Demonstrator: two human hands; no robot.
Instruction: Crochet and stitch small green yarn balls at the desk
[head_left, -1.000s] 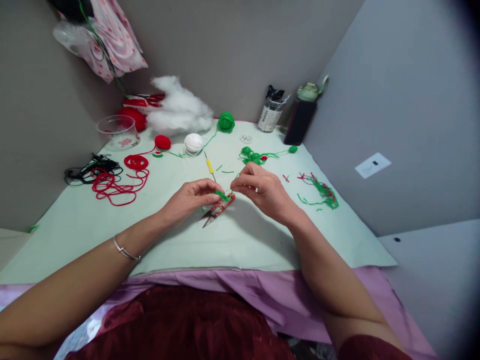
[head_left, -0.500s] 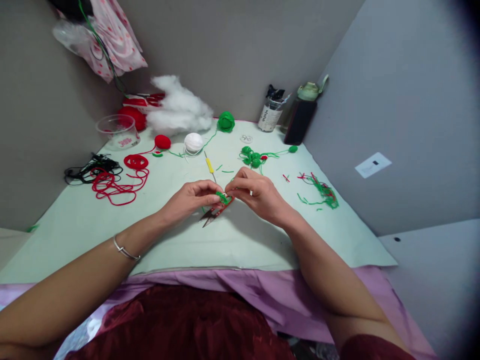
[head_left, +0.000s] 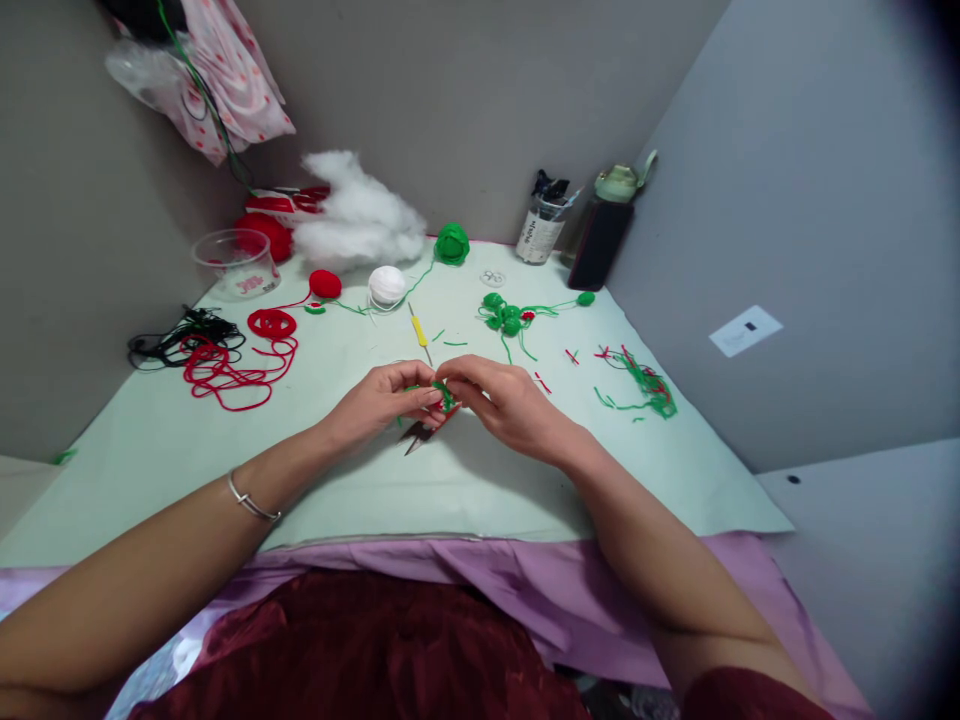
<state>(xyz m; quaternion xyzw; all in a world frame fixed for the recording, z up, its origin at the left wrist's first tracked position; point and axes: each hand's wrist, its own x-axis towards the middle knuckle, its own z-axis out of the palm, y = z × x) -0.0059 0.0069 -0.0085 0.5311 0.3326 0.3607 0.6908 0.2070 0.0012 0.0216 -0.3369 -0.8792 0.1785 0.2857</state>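
A small green crochet piece (head_left: 444, 394), with some red and white on it, is pinched between the thumb and fingers of my left hand (head_left: 379, 400). My right hand (head_left: 506, 400) closes its fingertips on the right side of the same piece, partly covering it. Whether a needle is also in those fingers I cannot make out. Under the hands lie thread snips (head_left: 420, 435) with red handles, blades pointing toward me. A crochet hook (head_left: 418, 330) with a yellow grip rests just beyond my left fingers.
Red yarn (head_left: 271, 324), black yarn (head_left: 187, 335) and a clear tub (head_left: 236, 265) are at left. White stuffing (head_left: 360, 220) and yarn balls (head_left: 387, 286) sit behind. Green crocheted pieces (head_left: 511, 318), yarn scraps (head_left: 652, 388), a pen cup (head_left: 540, 230) and a bottle (head_left: 604, 235) are at right.
My right hand has shifted slightly down and left, its fingers now against the green piece. The piece has turned in my left fingers, and the snips are more covered.
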